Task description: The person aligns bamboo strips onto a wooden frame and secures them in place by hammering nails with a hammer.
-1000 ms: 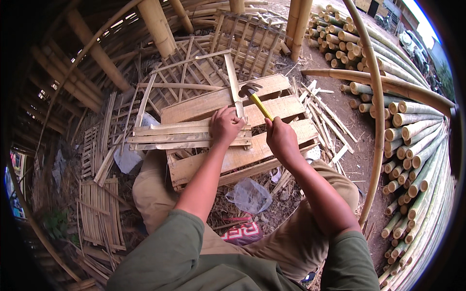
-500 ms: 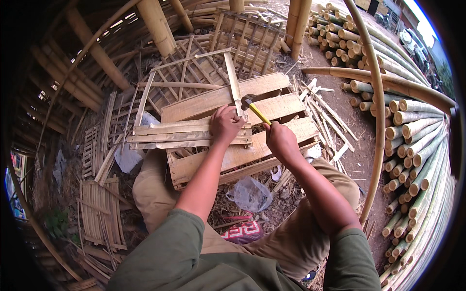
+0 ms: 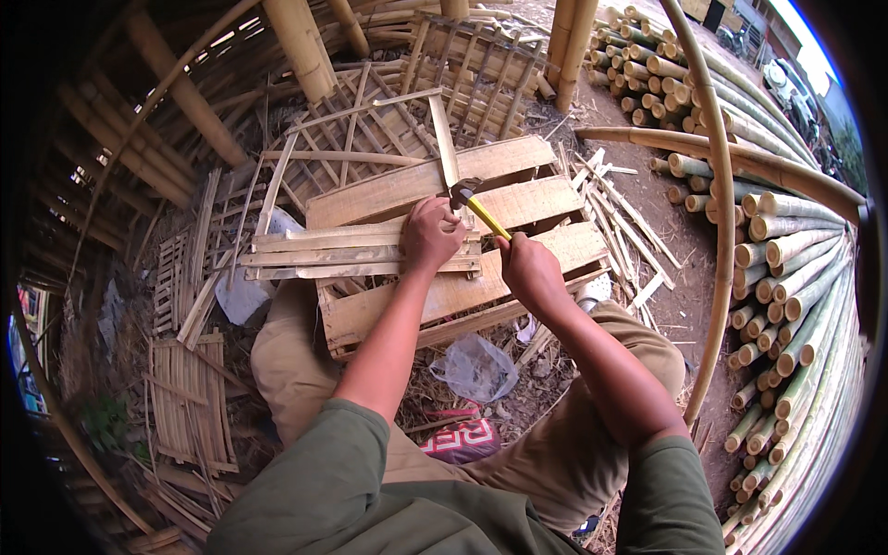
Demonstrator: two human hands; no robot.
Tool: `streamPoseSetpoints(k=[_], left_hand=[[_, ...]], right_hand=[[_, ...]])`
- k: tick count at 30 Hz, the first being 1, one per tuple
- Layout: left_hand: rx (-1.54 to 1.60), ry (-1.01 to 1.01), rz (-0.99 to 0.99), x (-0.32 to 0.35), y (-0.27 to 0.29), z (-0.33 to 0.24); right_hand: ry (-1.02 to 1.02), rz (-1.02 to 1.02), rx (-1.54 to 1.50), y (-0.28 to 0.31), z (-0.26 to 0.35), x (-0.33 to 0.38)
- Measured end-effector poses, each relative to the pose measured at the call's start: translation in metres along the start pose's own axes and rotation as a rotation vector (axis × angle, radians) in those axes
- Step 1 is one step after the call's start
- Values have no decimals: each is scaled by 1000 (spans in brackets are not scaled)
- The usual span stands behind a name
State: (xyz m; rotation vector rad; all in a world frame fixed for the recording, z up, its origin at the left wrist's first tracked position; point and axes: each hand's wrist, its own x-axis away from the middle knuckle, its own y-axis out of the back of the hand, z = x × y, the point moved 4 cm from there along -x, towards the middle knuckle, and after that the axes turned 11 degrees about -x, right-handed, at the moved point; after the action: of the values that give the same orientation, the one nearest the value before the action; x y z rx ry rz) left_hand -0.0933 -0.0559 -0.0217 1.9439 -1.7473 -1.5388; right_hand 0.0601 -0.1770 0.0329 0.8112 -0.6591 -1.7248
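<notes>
Resting over the bamboo slats [image 3: 324,259], the left hand [image 3: 433,233] has bent fingers; whether they clamp anything I cannot tell. The slats lie across the worktop [image 3: 541,202], spilling past its left edge. The right hand [image 3: 534,270], above the worktop's right half, is wrapped round the hammer [image 3: 487,215], its head just beside the left fingertips. Several slats already sit side by side along the near end of a frame [image 3: 444,139] reaching past the worktop's far edge. That far stretch looks open, so the piece seems only partly built.
</notes>
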Motion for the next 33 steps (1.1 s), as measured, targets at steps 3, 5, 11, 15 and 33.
streamPoseSetpoints(k=[3, 5, 11, 15, 33], left_hand=[[51, -4, 46, -1, 2, -4], [28, -12, 33, 0, -2, 0], [35, -6, 36, 2, -1, 4], [48, -22, -15, -1, 0, 1], [237, 202, -43, -6, -3, 18]], right_hand=[[-8, 7, 10, 1, -3, 2], [-5, 22, 17, -2, -6, 4], [27, -46, -13, 3, 6, 2], [50, -50, -2, 0, 0, 6], [0, -16, 28, -22, -18, 15]])
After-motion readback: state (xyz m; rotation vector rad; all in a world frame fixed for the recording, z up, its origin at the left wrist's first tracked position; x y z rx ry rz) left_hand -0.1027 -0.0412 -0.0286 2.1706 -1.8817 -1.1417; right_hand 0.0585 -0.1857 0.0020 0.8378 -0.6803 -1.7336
